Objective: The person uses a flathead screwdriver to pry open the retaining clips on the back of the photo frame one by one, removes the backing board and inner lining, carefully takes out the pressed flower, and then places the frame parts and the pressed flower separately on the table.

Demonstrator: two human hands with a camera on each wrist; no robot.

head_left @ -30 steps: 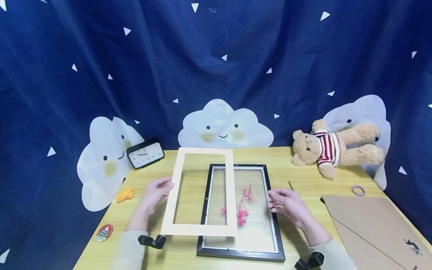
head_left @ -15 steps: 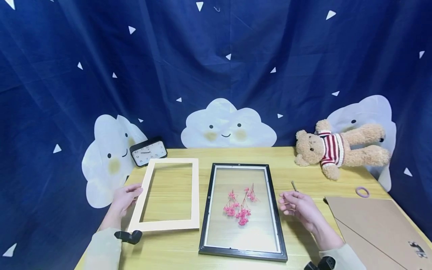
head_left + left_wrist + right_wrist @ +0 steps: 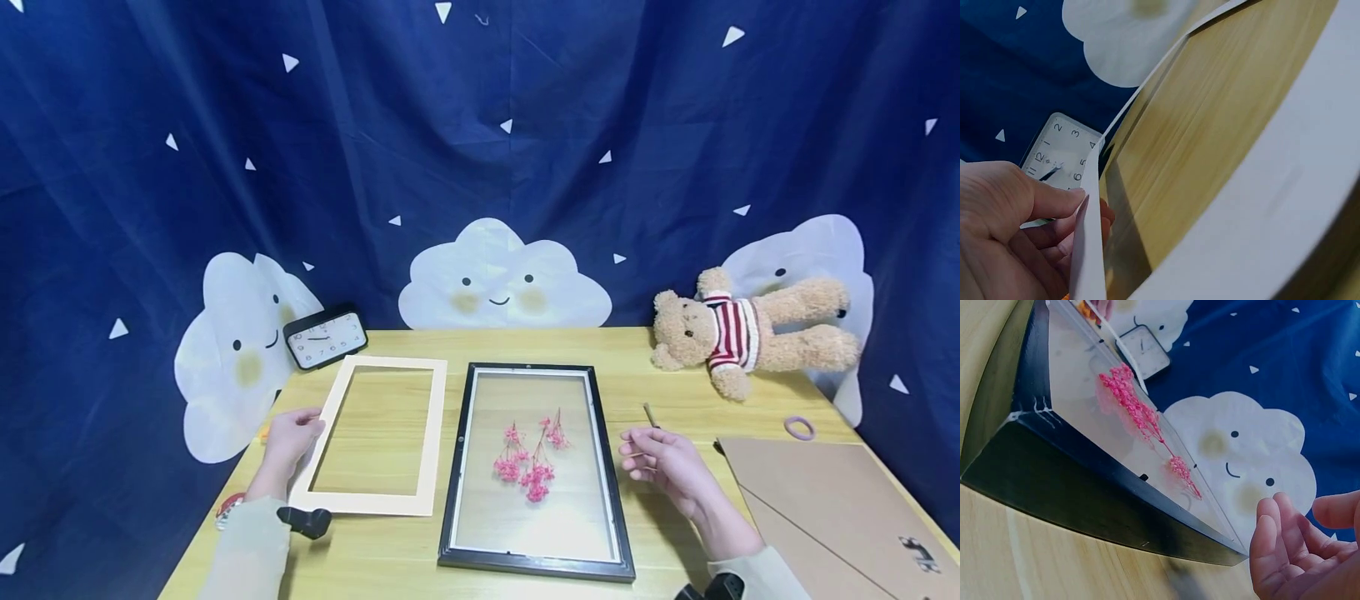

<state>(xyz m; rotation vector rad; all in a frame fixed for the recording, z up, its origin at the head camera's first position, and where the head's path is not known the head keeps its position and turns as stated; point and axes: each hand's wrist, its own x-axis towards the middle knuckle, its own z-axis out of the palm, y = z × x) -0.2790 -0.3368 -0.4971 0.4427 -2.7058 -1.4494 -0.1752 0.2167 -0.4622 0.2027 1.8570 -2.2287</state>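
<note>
My left hand (image 3: pixel 291 442) pinches the left strip of a cream-white rectangular mat board (image 3: pixel 375 504) between thumb and fingers. In the left wrist view the thumb presses on that edge, with fingertips showing past it. A black picture frame (image 3: pixel 536 567) lies to the right of the mat, its clear pane facing up. Pink dried flowers (image 3: pixel 536 479) rest on the pane in small sprigs. My right hand (image 3: pixel 667 467) hovers just off the frame's right side, fingers loosely curled around nothing; in the right wrist view its fingers stand apart from the frame.
A clock (image 3: pixel 326 337) stands at the back left, and a teddy bear (image 3: pixel 750 329) lies at the back right. A purple ring (image 3: pixel 799 428) and a brown board (image 3: pixel 832 500) lie at right. Behind my right hand is a thin stick (image 3: pixel 650 414). A red round badge (image 3: pixel 229 507) sits near my left sleeve.
My left hand has carried the mat from over the black frame leftward and lower, uncovering the flowers. My right hand has drawn back slightly to the right from the frame's edge.
</note>
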